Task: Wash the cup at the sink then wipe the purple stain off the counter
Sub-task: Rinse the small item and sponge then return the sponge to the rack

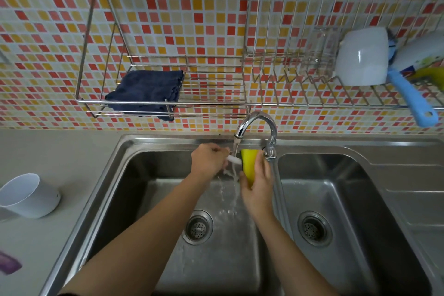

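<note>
Under the faucet (258,125), water runs into the left basin of the sink (134,175). Left of the stream, the left hand (208,160) is closed around a white object (234,159), mostly hidden; whether it is the cup is unclear. Right of the stream, the right hand (258,181) grips a yellow sponge (248,166). Left of the faucet, a white cup (28,196) lies tipped on the counter (60,151) above a purple stain (9,263). Up behind the faucet, a wire rack (216,103) holds a blue cloth (146,92).

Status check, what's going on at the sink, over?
Left hand grips white item under tap. Right hand holds yellow sponge. Purple stain unwiped. Nothing blocking.
</note>
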The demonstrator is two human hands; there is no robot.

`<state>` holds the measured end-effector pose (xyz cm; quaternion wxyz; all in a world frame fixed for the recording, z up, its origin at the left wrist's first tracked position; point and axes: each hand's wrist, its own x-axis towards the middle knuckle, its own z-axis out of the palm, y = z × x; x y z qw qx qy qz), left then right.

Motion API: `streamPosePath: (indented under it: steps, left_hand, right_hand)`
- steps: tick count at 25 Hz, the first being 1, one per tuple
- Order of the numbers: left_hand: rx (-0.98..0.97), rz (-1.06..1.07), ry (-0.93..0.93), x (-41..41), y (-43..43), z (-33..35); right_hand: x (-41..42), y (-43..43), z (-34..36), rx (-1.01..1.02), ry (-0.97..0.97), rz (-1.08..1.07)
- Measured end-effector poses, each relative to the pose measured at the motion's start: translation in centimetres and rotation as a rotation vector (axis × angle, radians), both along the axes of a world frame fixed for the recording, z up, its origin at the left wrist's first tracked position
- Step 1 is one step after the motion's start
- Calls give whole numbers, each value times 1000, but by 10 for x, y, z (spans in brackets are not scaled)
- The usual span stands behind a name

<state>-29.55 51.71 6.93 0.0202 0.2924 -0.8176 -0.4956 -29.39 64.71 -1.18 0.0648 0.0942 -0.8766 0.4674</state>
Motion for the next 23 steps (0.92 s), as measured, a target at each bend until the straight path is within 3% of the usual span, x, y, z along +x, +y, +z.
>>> streamPosePath:
  steps: [2, 6, 8, 11, 14, 16, 18, 21, 23]
  left_hand:
    - [141, 8, -134, -1, -4, 0]
    - [689, 105, -205, -1, 4, 5]
    - [818, 131, -211, -3, 5, 9]
    - [885, 140, -231, -3, 2, 9]
    - [866, 178, -180, -3, 1, 10]
    - [794, 173, -152, -2, 3, 12]
    - [597, 126, -139, 1, 4, 11]
    - [195, 52, -87, 1, -5, 3]
    - [67, -41, -45, 2, -9, 3]
  right_hand:
    - [-3, 4, -4, 25, 26, 15]
    - [-4, 3, -4, 62, 91, 3]
    - [-3, 0, -2, 117, 144, 106]
    - [-12, 2, -1, 61, 133, -16]
    - [-8, -2, 0, 109, 148, 157]
    - [-10, -6, 3, 55, 89, 139]
    - [-12, -7, 8, -40, -11, 66]
    - [-7, -12, 15, -64, -104, 235]
    - [-8, -17, 21, -100, -297, 266]
